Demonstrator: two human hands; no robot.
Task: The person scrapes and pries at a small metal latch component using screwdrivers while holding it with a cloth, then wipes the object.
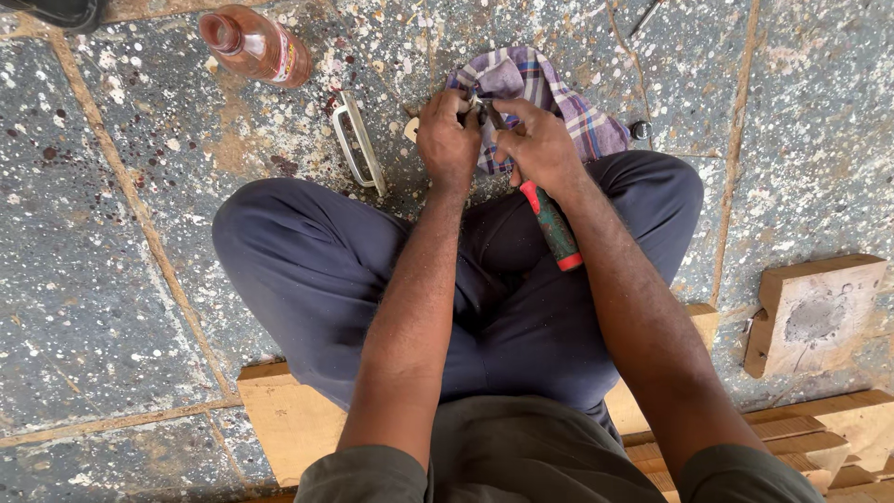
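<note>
Head view looked down at a person seated cross-legged on a paint-speckled stone floor (112, 307), sitting on a wooden plank (284, 419). Left hand (447, 135) was closed, grip clamped on a small metal part (473, 104) pinched at the fingertips; the part was too small to tell its kind. Right hand (535, 140) was closed too, grip clamped on a screwdriver (549, 224) with a red and green handle, handle end pointing back toward the lap, shaft running up to the small part. Both hands met just above the knees, touching each other, over the near edge of a checked purple cloth (549, 88) lying on the floor.

A metal pull handle (358, 140) lay on the floor just left of the left hand. A brown plastic bottle (253, 42) with a red-and-white label band lay tilted near the floor's far left edge. A small dark round object (640, 129) sat just right of the cloth. A wooden block (815, 312) and stacked timber pieces (838, 433) sat at the near right corner.
</note>
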